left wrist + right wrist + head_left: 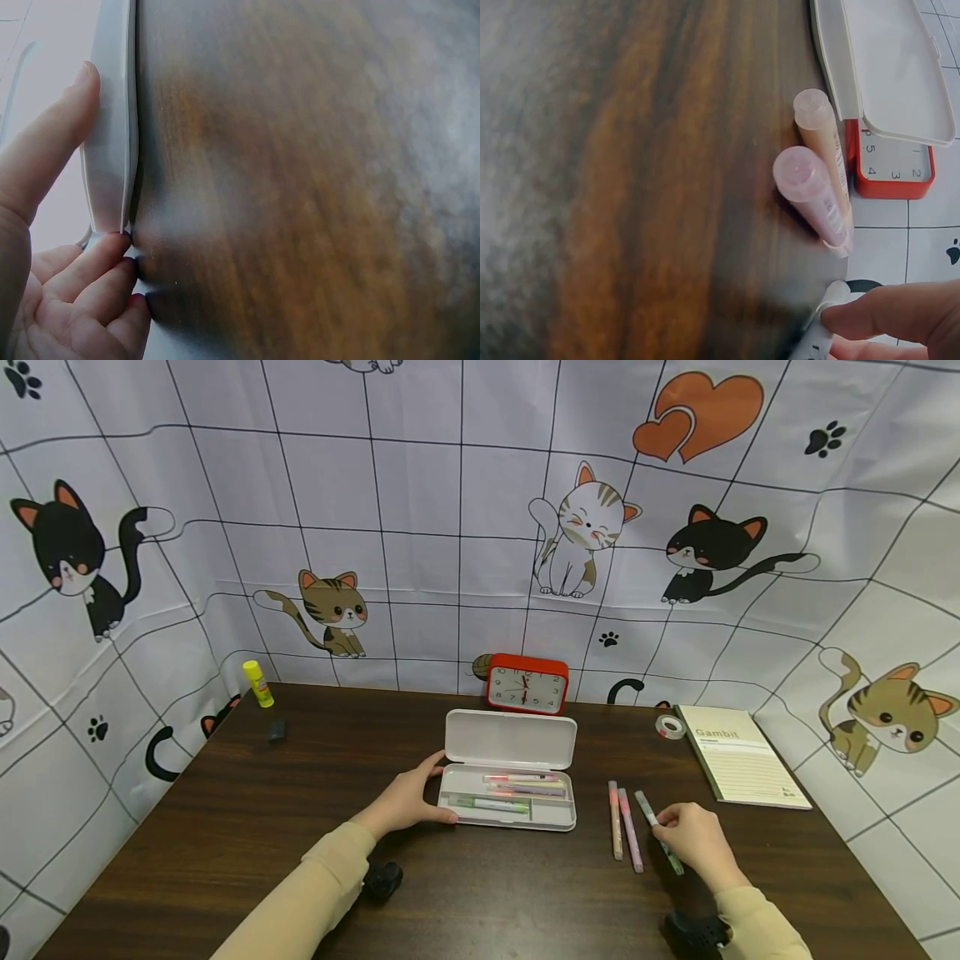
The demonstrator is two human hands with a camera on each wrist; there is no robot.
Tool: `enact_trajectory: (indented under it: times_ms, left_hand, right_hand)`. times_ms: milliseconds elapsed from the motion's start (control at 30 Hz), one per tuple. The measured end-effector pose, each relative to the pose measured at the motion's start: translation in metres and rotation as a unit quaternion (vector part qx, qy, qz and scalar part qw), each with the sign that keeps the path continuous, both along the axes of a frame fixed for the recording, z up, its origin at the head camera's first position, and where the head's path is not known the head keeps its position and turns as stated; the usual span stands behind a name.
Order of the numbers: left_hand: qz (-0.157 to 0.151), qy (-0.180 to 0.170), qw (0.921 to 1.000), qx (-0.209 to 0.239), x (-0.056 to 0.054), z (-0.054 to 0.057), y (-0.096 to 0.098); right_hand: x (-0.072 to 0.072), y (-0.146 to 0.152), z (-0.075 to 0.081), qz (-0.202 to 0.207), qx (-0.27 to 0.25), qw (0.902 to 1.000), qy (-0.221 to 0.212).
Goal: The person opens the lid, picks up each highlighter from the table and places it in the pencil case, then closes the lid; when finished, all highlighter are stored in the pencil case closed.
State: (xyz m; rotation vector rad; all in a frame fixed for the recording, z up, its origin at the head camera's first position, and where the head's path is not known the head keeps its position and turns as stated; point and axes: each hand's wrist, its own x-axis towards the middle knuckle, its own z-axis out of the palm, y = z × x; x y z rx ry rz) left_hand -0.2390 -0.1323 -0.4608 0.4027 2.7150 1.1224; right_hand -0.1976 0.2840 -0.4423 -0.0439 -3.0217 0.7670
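Observation:
An open white pencil case lies on the table with its lid tipped back, holding several pens and markers. My left hand grips its left end; in the left wrist view the thumb lies along the case wall and the fingers bend against the end. My right hand pinches a green-and-grey marker between thumb and fingers, slanted close over the table. Left of it lie a pink-purple marker and a peach marker, side by side, seen end-on in the right wrist view.
A red clock stands behind the case. At the back right are a tape roll and a notepad. A yellow glue stick and a small dark block sit at the back left. Cat-print cloth hangs behind the table.

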Motion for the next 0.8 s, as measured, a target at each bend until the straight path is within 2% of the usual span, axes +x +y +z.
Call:
enact_trajectory:
  times_ms: [200, 533, 800]
  left_hand:
    - [0.002, 0.001, 1.0, -0.002, 0.0, 0.0, 0.0]
    - [0.003, 0.001, 1.0, -0.003, -0.002, -0.004, -0.001]
    - [-0.001, 0.004, 1.0, 0.0, -0.001, -0.002, -0.002]
  right_hand:
    - [0.001, 0.0, 0.003, -0.02, 0.006, 0.9998, -0.006]
    - [0.002, -0.003, 0.003, -0.018, 0.008, 0.999, 0.04]
    - [0.0, -0.014, 0.004, -0.016, 0.024, 0.9984, 0.049]
